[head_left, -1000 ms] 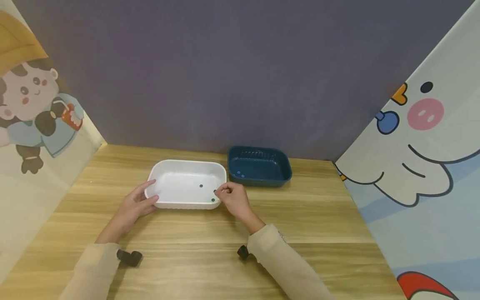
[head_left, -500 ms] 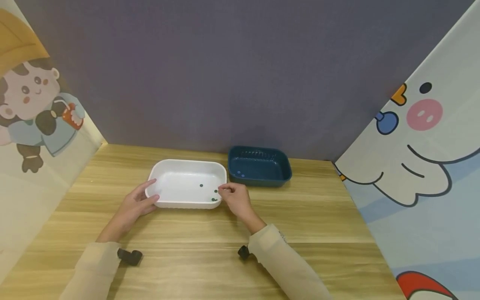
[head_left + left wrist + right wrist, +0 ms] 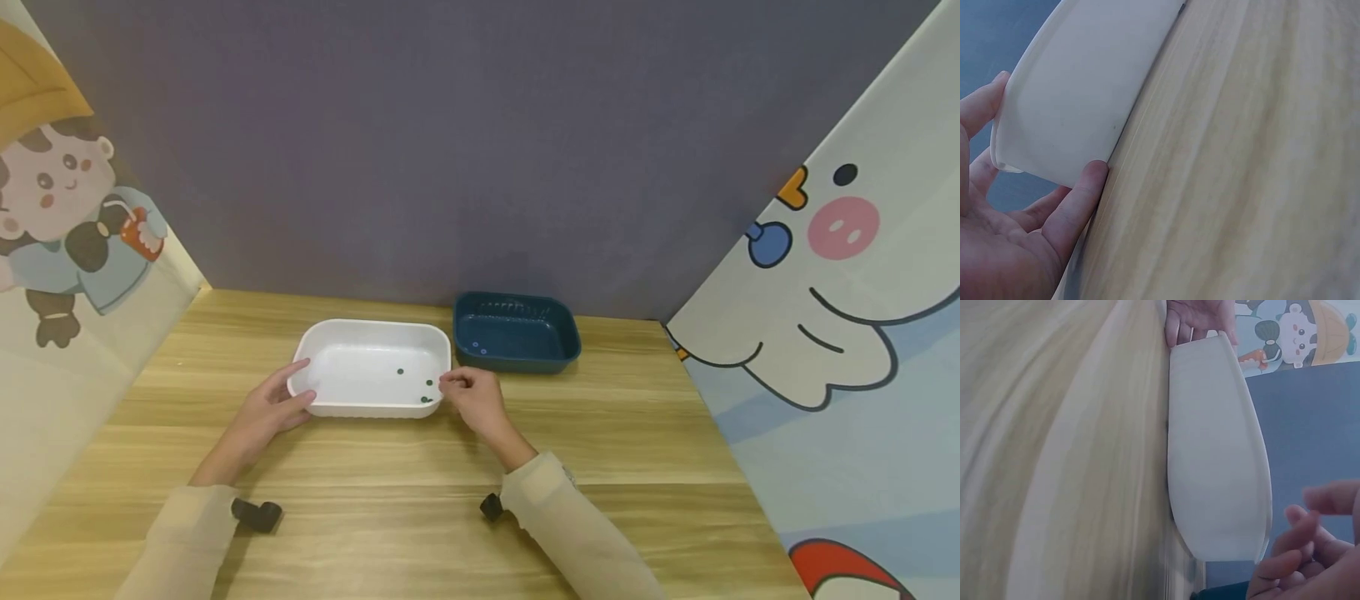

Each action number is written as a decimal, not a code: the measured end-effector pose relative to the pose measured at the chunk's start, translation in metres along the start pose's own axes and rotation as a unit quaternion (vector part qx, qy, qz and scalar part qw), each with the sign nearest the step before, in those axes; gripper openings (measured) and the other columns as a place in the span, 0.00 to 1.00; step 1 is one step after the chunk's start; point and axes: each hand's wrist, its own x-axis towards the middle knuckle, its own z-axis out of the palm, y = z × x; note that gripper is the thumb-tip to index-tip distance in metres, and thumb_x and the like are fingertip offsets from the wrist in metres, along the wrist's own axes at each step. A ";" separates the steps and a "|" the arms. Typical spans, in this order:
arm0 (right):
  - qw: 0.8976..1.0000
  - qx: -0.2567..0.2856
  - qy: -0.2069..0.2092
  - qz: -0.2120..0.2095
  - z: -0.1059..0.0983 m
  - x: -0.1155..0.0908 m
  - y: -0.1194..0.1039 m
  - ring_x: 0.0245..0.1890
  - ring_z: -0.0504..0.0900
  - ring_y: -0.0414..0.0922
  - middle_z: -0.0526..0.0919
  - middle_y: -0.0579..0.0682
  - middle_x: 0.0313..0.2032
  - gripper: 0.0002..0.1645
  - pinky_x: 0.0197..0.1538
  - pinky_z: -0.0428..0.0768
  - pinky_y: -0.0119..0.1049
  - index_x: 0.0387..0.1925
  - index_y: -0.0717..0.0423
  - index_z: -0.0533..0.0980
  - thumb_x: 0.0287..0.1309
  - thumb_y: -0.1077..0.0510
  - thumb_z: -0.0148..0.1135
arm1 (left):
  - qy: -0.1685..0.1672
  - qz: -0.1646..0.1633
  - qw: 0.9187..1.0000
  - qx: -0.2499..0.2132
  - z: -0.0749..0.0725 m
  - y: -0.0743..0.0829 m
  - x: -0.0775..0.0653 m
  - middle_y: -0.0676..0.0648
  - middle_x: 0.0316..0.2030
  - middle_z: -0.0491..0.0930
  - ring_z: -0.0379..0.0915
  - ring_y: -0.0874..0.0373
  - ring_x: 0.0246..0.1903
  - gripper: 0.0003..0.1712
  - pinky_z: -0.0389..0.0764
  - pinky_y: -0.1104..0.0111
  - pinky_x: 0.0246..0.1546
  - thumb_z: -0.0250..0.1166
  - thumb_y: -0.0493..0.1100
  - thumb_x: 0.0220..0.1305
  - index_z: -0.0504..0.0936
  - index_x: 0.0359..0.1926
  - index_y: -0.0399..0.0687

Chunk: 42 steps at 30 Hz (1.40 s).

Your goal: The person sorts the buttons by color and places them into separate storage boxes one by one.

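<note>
My left hand [image 3: 273, 404] holds the left end of a shallow white tray [image 3: 371, 410]; in the left wrist view its fingertips touch the rim and the lower edge. Inside the tray, towards its right end, lie several small dark green round pieces [image 3: 401, 372]. My right hand [image 3: 474, 398] is beside the tray's right rim. From the right wrist view, its thumb and forefinger are apart, the other fingers are loosely bent, and nothing shows between them.
A dark blue tray [image 3: 517, 365] stands just right of the white one, against the grey back panel [image 3: 450, 167]. Two small blue rings [image 3: 476, 344] lie in it. Both trays rest on a wood-grain table [image 3: 360, 517], with cartoon-printed panels on either side.
My right hand has drawn slightly right, away from the green pieces. Another small green piece now shows near the tray's front right corner. The left hand keeps its hold on the white tray.
</note>
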 end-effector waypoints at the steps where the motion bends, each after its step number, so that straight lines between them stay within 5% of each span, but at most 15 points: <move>1: 1.000 -0.010 -0.007 -0.004 -0.001 -0.002 0.001 0.19 0.72 0.38 0.78 0.46 0.24 0.10 0.24 0.71 0.28 0.40 0.67 0.85 0.60 0.64 0.67 | 0.001 -0.001 1.000 0.000 0.000 0.001 0.000 0.23 0.73 0.48 0.77 0.67 0.48 0.41 0.82 0.64 0.51 0.62 0.43 0.74 0.51 0.78 0.38; 8: 0.985 -0.150 -0.030 -0.085 -0.004 -0.015 0.006 0.28 0.78 0.40 0.80 0.43 0.28 0.13 0.32 0.79 0.31 0.43 0.61 0.85 0.55 0.62 0.74 | 0.006 -0.004 1.000 0.004 0.003 0.009 -0.005 0.21 0.72 0.48 0.78 0.66 0.49 0.42 0.82 0.64 0.51 0.62 0.42 0.73 0.50 0.78 0.39; 13: 0.978 -0.178 -0.021 -0.105 -0.002 -0.018 0.010 0.29 0.78 0.38 0.81 0.42 0.29 0.14 0.33 0.79 0.31 0.43 0.59 0.85 0.54 0.61 0.76 | 0.008 -0.006 1.000 0.014 0.004 0.008 -0.008 0.22 0.72 0.49 0.78 0.66 0.48 0.43 0.82 0.66 0.50 0.64 0.42 0.72 0.50 0.78 0.38; 22: 0.975 -0.190 -0.024 -0.116 -0.001 -0.016 0.008 0.30 0.79 0.39 0.82 0.41 0.28 0.14 0.35 0.79 0.31 0.41 0.58 0.84 0.52 0.59 0.78 | 0.013 0.011 0.996 0.088 0.002 0.010 -0.007 0.27 0.75 0.48 0.58 0.29 0.66 0.52 0.78 0.79 0.47 0.73 0.39 0.62 0.51 0.79 0.41; 31: 0.973 -0.194 -0.026 -0.121 -0.004 -0.012 0.006 0.31 0.80 0.40 0.82 0.46 0.33 0.13 0.35 0.80 0.30 0.39 0.60 0.85 0.53 0.58 0.78 | 0.019 0.004 0.991 0.133 0.004 0.018 -0.006 0.26 0.75 0.47 0.56 0.31 0.68 0.54 0.77 0.81 0.46 0.75 0.42 0.61 0.51 0.79 0.43; 38: 0.971 -0.206 -0.018 -0.121 -0.004 -0.006 0.009 0.32 0.80 0.40 0.79 0.45 0.33 0.13 0.36 0.80 0.31 0.39 0.58 0.85 0.53 0.57 0.77 | 0.008 0.003 0.993 0.120 0.004 0.021 -0.001 0.25 0.74 0.47 0.67 0.32 0.60 0.54 0.85 0.70 0.44 0.74 0.41 0.62 0.50 0.79 0.41; 42: 0.970 -0.212 -0.011 -0.122 -0.003 -0.003 0.010 0.32 0.80 0.41 0.80 0.45 0.33 0.13 0.37 0.80 0.32 0.39 0.58 0.84 0.53 0.57 0.77 | 0.007 0.013 0.988 0.156 0.003 0.023 0.003 0.26 0.73 0.52 0.71 0.36 0.57 0.53 0.84 0.72 0.42 0.74 0.44 0.62 0.52 0.79 0.41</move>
